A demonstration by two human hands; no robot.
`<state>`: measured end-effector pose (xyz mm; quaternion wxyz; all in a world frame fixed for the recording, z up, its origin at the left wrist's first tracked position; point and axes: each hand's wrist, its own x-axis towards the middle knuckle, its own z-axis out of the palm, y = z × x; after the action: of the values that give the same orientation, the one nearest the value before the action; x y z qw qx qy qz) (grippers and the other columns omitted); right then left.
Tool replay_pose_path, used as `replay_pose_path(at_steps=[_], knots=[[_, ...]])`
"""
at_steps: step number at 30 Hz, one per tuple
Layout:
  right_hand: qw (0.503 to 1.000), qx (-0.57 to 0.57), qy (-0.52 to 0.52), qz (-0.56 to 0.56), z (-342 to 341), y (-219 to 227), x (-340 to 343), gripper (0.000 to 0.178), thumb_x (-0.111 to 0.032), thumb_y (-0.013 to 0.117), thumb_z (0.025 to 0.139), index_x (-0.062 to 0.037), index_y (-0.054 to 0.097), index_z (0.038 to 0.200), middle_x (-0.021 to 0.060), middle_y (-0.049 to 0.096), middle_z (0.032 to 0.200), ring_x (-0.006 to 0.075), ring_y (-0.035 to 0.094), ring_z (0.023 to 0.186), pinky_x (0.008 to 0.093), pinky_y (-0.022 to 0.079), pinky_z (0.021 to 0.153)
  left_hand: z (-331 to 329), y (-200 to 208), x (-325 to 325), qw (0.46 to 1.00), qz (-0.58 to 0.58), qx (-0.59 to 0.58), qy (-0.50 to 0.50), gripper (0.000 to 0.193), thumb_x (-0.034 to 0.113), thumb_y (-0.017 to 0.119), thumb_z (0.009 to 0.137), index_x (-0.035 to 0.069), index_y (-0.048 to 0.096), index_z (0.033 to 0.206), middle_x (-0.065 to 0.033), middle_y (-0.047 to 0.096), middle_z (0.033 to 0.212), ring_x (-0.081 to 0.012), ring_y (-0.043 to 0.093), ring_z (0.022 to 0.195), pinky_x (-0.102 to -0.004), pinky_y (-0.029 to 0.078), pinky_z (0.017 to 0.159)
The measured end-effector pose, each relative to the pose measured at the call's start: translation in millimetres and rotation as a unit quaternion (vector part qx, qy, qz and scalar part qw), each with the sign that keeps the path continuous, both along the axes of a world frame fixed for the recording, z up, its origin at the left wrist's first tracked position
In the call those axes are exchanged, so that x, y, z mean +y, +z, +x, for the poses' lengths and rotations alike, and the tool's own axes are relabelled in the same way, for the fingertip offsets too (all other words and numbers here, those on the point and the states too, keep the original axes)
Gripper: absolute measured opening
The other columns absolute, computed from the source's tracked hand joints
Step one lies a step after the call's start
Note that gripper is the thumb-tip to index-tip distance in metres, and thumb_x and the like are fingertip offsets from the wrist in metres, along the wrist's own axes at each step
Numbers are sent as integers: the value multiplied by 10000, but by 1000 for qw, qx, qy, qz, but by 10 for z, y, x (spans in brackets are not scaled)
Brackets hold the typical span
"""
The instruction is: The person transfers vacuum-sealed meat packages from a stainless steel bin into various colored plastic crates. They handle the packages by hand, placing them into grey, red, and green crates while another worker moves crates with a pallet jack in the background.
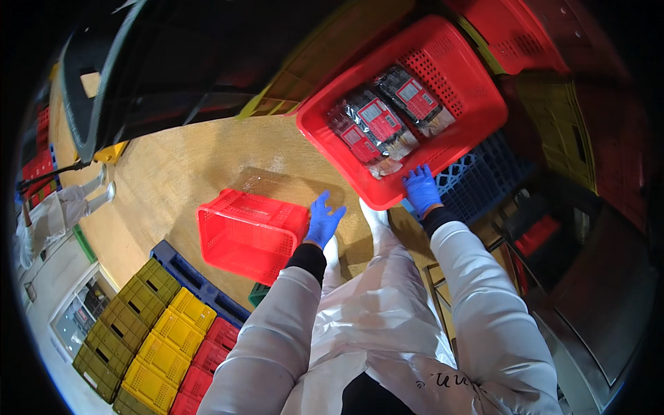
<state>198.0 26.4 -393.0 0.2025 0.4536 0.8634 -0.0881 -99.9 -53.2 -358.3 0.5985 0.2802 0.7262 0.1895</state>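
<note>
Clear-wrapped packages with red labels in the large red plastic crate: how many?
3: left package, middle package, right package, side by side in the crate; more may be hidden beneath.

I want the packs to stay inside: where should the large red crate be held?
Probably the rim of the large red crate, coming from the near side, hands either side of the near corner. That corner points back toward the camera, the rim surrounds the packs, and the right hand is just right of it.
</note>
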Motion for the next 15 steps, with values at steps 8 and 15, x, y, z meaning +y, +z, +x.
replay_pose_path(at_steps=[8,15], knots=[[962,49,-154,-220,-419,381,-1199,587,-420,678,815,-236,534,1353,103,560,1322,334,471,1282,650,205,1113,301,-672,-22,995,68,78,-6,804,169,781,772,16,367,1443,-216,458,1356,-329,562,1173,-383,478,980],[735,-80,-656,152,1180,267,-1935,850,-513,697,797,-58,398,1449,188,341,1515,326,344,1397,649,178,1110,345,-620,-398,969,45,148,-193,603,176,670,828,-32,475,1358,-260,570,1271,-391,533,1215,-413,423,1045]])
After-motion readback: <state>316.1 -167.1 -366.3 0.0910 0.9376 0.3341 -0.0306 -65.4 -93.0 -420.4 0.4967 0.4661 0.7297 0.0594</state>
